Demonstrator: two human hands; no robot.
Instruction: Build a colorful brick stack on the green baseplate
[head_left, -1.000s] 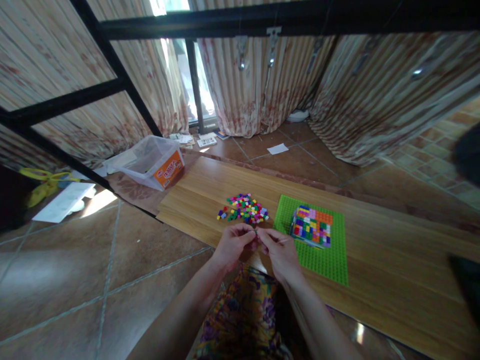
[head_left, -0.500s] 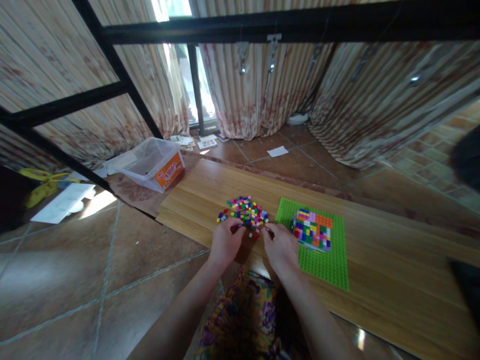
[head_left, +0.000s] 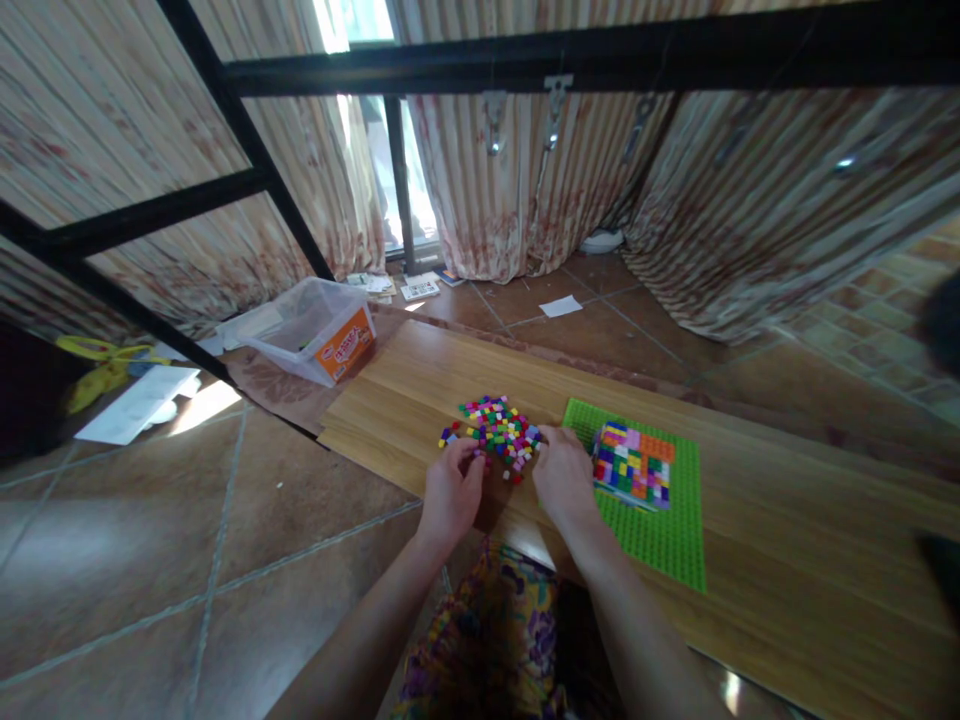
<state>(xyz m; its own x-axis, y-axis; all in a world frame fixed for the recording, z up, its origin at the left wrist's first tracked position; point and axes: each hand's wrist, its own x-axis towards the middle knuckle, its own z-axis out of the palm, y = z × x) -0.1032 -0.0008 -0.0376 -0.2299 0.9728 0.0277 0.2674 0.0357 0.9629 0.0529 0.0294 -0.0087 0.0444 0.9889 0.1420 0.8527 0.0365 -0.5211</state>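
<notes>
A loose pile of small multicoloured toy bricks (head_left: 504,428) lies on the wooden board. At the pile's near left edge, my left hand (head_left: 452,492) is pinched, with a small pinkish-purple brick at its fingertips. My right hand (head_left: 564,472) is closed at the pile's right edge, fingers curled down; whatever they may hold is hidden. Just right of that hand, a block built of many coloured bricks (head_left: 634,465) stands on a green studded baseplate (head_left: 667,545). Part of the baseplate's left side is covered by my right hand and forearm.
A clear plastic bin (head_left: 300,335) with an orange label stands beyond the board's left end. The long wooden board (head_left: 780,540) stretches away to the right. A black metal frame (head_left: 465,72) crosses above, before striped curtains. Paper (head_left: 561,306) lies on the tiled floor.
My right hand has shifted slightly up and closed more at the pile's edge. My left hand stays pinched beside the bricks. The whole view has shifted a little.
</notes>
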